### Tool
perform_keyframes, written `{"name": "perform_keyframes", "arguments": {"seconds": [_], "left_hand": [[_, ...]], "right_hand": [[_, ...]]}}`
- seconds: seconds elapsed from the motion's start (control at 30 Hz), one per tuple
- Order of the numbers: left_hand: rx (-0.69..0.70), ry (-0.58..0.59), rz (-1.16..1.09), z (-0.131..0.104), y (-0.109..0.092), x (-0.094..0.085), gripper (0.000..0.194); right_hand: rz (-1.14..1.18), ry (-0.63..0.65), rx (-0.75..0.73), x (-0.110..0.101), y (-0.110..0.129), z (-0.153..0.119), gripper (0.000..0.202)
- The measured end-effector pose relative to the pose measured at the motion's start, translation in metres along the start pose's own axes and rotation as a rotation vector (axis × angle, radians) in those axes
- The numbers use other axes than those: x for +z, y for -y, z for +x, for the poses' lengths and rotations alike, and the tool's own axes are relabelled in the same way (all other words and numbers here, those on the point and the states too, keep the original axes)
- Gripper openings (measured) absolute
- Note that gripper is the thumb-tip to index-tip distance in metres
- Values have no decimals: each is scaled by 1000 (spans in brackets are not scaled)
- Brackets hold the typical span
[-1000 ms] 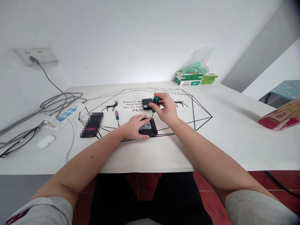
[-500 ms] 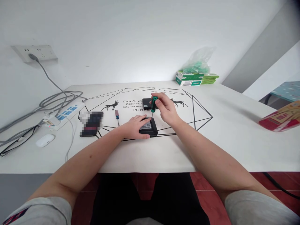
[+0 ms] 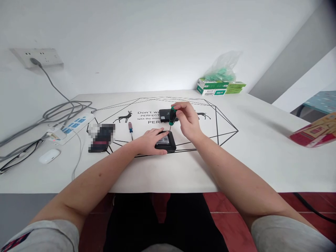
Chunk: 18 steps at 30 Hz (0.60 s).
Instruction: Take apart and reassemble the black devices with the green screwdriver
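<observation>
My left hand lies over a flat black case with a white printed label inside it. The thumb is along the near edge and the forefinger reaches the far edge, holding the case against the table. A screwdriver with a green and black handle stands nearly upright in my right hand, pinched between thumb and fingers. Its tip meets the far edge of the case beside my left forefinger. Just behind lies a second black flat piece, partly hidden by the screwdriver and right hand.
Left of my hands lie a second screwdriver and a pixelated dark object. Farther left are a power strip, grey cables and a white earbud case. Green-and-white boxes stand back right; a red-and-yellow package sits far right.
The fingers of my right hand have shifted round the screwdriver handle, and the hand sits slightly farther right. My left hand and the case keep their places.
</observation>
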State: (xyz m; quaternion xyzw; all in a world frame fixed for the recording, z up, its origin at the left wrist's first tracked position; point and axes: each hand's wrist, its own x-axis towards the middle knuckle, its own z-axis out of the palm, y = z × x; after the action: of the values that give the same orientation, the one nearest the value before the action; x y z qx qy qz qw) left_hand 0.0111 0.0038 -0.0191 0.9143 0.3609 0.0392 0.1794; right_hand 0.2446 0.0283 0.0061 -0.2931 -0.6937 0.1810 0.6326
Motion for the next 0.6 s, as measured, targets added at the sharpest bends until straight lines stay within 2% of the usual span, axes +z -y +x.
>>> {"name": "perform_keyframes", "arguments": {"seconds": [0.13, 0.23, 0.33, 0.4, 0.5, 0.6], "left_hand": [[-6, -1, -1, 0, 0, -1, 105], [3, -11, -8, 0, 1, 0, 104], [1, -6, -7, 0, 2, 1, 106], [-4, 3, 0, 0, 1, 1, 107], [-4, 6, 6, 0, 1, 1, 106], [1, -2, 4, 0, 2, 1, 105]], "right_hand": [[56, 9, 157, 6, 4, -5, 44], [123, 61, 160, 7, 5, -7, 37], [44, 115, 77, 3, 3, -6, 27], [-85, 94, -28, 1, 1, -5, 26], [-216, 23, -162, -2, 0, -2, 32], [-214, 2, -215, -1, 2, -1, 37]]}}
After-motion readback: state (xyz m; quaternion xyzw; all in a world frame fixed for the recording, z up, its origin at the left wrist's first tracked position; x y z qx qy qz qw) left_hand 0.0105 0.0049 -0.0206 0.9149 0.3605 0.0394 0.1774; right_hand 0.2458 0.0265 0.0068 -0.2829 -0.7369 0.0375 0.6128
